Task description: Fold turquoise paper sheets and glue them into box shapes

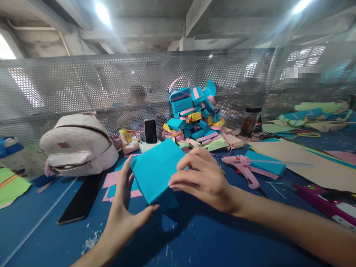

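A blue paper box [157, 170] is held up tilted over the blue table, in the middle of the head view. My left hand [125, 202] grips its left side, thumb along the lower edge and fingers partly hidden behind it. With fingers bent and pinched together, my right hand [204, 176] holds the box's right edge. A loose flap hangs at the box's lower right. Blue and pink paper sheets [111, 180] lie on the table behind my left hand.
A pile of blue, pink and yellow paper boxes [194, 115] stands at the back. To the right lie a pink glue gun [243, 167] and a purple power strip [325, 200]. Leftward are a black phone [82, 200], a white backpack [80, 144] and a bottle [25, 159].
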{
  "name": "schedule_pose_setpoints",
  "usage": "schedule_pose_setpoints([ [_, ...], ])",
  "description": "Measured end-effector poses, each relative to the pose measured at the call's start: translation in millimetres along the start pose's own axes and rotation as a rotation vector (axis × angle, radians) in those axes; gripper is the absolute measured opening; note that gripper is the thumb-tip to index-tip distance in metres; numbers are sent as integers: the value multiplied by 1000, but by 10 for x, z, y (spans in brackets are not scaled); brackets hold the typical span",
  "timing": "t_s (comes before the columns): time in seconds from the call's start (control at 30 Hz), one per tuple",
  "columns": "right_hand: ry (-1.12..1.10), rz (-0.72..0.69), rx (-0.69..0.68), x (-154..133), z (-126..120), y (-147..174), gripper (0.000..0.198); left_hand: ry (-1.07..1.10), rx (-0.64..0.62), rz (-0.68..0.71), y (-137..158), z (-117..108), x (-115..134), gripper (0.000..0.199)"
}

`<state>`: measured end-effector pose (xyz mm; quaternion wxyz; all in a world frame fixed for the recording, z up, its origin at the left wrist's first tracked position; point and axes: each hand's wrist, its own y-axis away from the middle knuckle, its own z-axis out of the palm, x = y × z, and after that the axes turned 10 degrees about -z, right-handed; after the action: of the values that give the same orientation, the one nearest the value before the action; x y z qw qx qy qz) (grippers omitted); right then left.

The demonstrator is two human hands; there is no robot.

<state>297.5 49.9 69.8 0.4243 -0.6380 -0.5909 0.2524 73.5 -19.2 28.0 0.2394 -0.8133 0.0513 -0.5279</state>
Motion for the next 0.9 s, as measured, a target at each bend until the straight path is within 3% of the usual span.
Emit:
schedule_pose_setpoints([
  [0.67, 35, -21, 5, 19, -32, -33, 10, -2, 74, 18, -15, -16, 46, 97],
  [0.9, 6, -59, 9, -86, 6, -18, 10, -169, 102, 98, 26, -15, 4, 98],
])
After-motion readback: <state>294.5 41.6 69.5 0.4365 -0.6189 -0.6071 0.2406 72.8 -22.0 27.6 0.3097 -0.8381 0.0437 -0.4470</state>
